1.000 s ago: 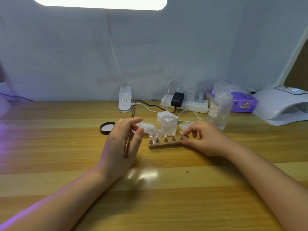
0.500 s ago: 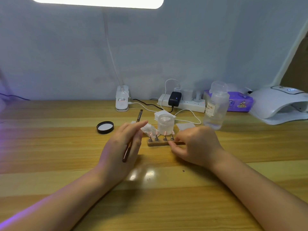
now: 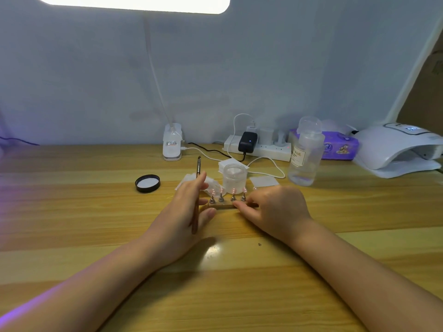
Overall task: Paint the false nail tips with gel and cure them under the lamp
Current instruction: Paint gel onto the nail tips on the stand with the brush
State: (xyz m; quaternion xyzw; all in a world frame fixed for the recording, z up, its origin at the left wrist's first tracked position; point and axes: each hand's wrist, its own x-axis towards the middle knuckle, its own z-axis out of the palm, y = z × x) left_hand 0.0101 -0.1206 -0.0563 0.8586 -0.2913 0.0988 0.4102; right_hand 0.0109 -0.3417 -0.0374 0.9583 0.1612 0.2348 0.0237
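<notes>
A small wooden holder [image 3: 221, 206] stands mid-table with several pink nail tips [image 3: 233, 190] upright on metal pegs. My right hand [image 3: 273, 210] grips the holder's right end, covering the rightmost peg. My left hand [image 3: 184, 212] touches the holder's left end while holding a thin brown brush [image 3: 197, 195] between its fingers, bristle end pointing away from me. A clear gel jar [image 3: 234, 178] sits just behind the holder. The white curing lamp [image 3: 398, 149] stands at the far right.
A black jar lid [image 3: 147, 183] lies to the left. White wipes [image 3: 263, 181] lie around the jar. A clear liquid bottle [image 3: 305, 155], a purple tissue pack [image 3: 340, 146], a power strip [image 3: 261, 148] with cables and a desk-lamp clamp [image 3: 172, 145] line the back.
My right hand slid from the holder's far right end to wrap round it. My left hand turned the brush more upright and moved against the holder's left end.
</notes>
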